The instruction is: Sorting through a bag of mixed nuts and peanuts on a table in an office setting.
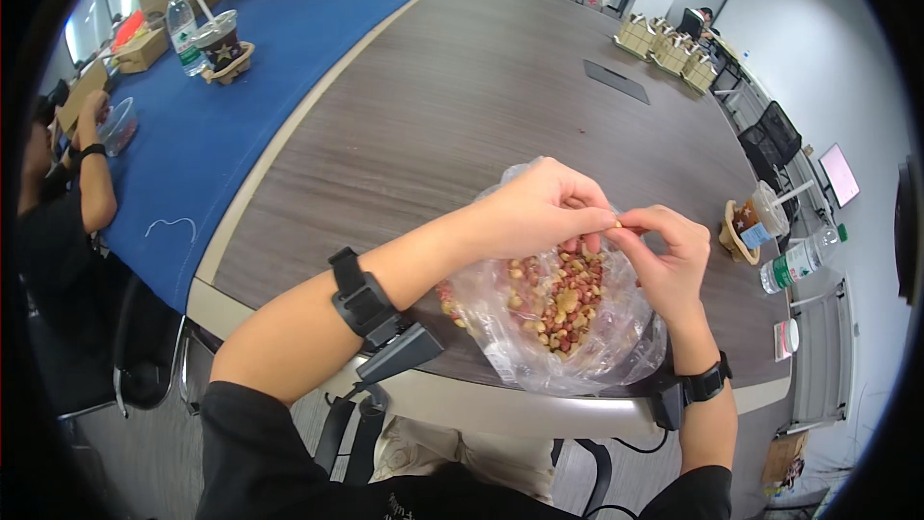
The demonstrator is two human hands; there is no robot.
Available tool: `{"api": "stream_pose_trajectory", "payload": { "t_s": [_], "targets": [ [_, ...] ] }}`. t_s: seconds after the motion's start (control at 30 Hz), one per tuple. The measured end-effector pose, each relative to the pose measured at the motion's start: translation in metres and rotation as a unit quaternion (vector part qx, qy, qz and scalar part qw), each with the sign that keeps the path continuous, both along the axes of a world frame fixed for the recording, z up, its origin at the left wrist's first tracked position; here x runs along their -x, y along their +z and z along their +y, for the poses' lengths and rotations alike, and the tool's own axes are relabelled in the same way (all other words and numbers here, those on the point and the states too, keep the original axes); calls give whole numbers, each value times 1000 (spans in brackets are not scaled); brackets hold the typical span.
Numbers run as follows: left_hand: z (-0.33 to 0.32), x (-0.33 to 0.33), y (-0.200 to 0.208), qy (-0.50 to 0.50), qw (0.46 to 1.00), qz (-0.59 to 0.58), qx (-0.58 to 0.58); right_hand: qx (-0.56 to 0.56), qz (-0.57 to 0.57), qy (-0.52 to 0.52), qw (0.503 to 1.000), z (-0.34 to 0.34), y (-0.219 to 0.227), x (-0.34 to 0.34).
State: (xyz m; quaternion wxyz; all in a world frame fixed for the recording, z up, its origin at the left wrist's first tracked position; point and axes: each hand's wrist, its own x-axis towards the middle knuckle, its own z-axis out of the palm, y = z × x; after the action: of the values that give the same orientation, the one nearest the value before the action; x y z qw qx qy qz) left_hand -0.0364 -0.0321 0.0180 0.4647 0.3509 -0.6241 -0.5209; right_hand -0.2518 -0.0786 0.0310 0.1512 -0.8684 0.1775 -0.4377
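A clear plastic bag (626,342) lies spread on the table in front of me, holding many peanuts (577,294), some red-skinned and some pale. Above its far right part my two hands meet at the fingertips. A small pale peanut (617,224) shows between them. My left hand (563,200) is closed, thumb and index finger pinching at the peanut, the other fingers curled. My right hand (671,248) pinches it from the other side with thumb and index finger.
At the right edge stand a drink cup (756,217) in a carton holder, a water bottle (804,258) and a small white tub (786,339). Another person (87,173) handles a clear bowl (119,125) at a blue-covered table (289,48) on the left. Paper bags (664,50) stand far right.
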Motion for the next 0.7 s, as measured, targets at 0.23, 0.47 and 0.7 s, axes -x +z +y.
{"api": "stream_pose_trajectory", "payload": {
  "t_s": [0.23,0.47,0.7],
  "targets": [
    [-2,1,-3,-2,1000,8,1,-75,-16,-10,997,-3,-7,1],
    [2,6,1,2,1000,7,-7,-117,-26,3,993,-4,-9,6],
    [-10,6,-16,51,995,-46,68,-118,-6,13,993,0,-9,2]
  ]
}}
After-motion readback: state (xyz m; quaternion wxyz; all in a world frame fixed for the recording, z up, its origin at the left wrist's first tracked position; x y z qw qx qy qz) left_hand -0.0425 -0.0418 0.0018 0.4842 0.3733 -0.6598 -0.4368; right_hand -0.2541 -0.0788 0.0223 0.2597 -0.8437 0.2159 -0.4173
